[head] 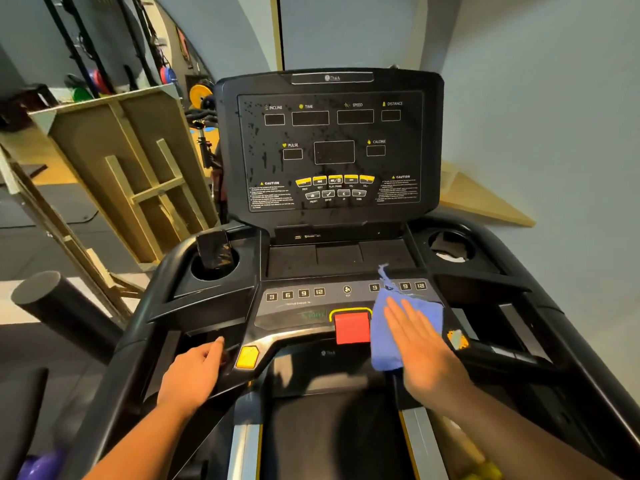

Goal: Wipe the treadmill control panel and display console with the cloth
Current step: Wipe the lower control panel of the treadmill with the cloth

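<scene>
The black display console [329, 147] stands upright ahead, speckled with droplets over its readouts and yellow buttons. Below it lies the control panel [301, 306] with numbered keys, a fan key and a red stop block [352, 328]. A blue cloth [384, 337] lies on the panel's right side, just right of the red block. My right hand [420, 344] presses flat on the cloth with straight fingers. My left hand [194, 372] grips the left handrail beside a yellow button [247, 357].
A dark phone [214, 252] stands in the left cup holder; the right cup holder [450, 247] holds something pale. A wooden frame [131, 174] leans at the left, a black foam roller [59, 306] below it, weight plates behind. A pale wall is to the right.
</scene>
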The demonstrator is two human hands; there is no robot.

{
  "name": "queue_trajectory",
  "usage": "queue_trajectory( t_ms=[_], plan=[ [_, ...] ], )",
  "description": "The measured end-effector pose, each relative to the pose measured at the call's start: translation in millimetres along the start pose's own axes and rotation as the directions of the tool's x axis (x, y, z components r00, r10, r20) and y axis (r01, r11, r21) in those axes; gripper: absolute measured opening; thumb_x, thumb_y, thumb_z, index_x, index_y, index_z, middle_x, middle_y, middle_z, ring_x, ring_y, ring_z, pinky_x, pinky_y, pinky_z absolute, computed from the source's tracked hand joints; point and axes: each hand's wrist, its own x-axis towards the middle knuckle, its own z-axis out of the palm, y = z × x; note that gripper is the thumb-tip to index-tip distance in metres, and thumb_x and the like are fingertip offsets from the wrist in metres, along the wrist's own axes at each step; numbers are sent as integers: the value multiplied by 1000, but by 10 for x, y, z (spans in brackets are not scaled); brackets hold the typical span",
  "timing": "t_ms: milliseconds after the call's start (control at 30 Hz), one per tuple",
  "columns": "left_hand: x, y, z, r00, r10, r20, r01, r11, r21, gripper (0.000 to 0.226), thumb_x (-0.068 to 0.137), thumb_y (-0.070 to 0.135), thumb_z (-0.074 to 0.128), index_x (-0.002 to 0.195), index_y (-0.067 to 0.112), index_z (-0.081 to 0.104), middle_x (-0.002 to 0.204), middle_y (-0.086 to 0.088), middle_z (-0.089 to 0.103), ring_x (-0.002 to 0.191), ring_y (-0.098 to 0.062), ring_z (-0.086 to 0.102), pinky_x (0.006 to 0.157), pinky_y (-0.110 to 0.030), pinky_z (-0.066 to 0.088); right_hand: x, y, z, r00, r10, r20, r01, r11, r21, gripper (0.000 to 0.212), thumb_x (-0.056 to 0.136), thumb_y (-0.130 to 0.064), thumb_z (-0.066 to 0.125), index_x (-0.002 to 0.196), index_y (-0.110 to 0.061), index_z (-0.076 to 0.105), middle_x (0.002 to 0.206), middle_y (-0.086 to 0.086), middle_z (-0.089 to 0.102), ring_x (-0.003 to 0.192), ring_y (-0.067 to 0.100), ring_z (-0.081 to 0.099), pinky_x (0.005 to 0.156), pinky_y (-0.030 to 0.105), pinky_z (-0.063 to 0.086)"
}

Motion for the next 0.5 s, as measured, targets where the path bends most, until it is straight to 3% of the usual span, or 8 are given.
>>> queue_trajectory(
  t_ms=[67,100,200,267,333,400,433,500],
  plan=[
    [0,-12,11,1000,10,-3,-10,1000,1,48,108,48,32,88,26,70,77,7,67,75,-9,61,76,-35,44,37,129,-37,983,185,11,-185,983,-12,72,79,-9,68,142,1,35,152,18,43,141,35,42,115,35,19],
    [4,-13,12,1000,11,-6,-11,1000,-3,48,108,48,33,86,26,70,77,7,68,75,-9,62,75,-34,44,172,122,-148,962,248,111,-249,968,-1,54,87,-11,65,135,-2,42,150,12,45,142,30,42,115,30,21],
    [16,-17,10,1000,7,-1,-7,1000,5,47,108,49,34,85,27,69,77,8,68,74,-9,62,75,-34,46,587,-225,-413,912,377,161,-393,916,84,69,92,-21,59,151,-4,29,161,8,26,149,29,27,122,36,12],
    [29,-35,25,1000,5,-5,-5,1000,4,46,107,50,34,90,28,70,78,8,69,75,-9,63,74,-34,47,646,-571,-490,954,266,139,-287,946,154,72,81,-24,73,146,-7,44,150,8,48,138,26,46,116,35,30],
    [46,-56,42,1000,6,-1,-6,1000,-1,45,107,51,33,94,29,71,78,8,71,76,-9,66,73,-33,49,506,-739,-364,990,22,138,-42,989,140,84,65,-17,79,141,2,49,146,19,52,134,36,51,115,43,36],
    [54,-70,46,1000,5,2,-5,1000,7,45,107,51,32,96,30,71,77,8,71,75,-9,67,71,-32,49,254,-550,-212,987,-159,24,157,984,79,80,71,-11,47,149,5,35,155,25,36,143,41,36,121,47,25],
    [59,-74,46,1000,6,6,-6,1000,11,46,107,51,32,94,30,71,77,8,72,75,-9,67,72,-33,50,120,-342,-183,981,-191,-41,194,975,107,84,69,-9,34,153,1,28,160,21,28,147,38,28,123,44,18],
    [67,-78,46,1000,9,3,-9,1000,17,50,107,52,31,88,29,70,76,7,72,75,-11,67,76,-36,52,13,-54,-160,996,-67,54,59,989,137,82,72,-4,41,154,-5,31,162,11,27,149,32,26,123,42,20]
  ],
)
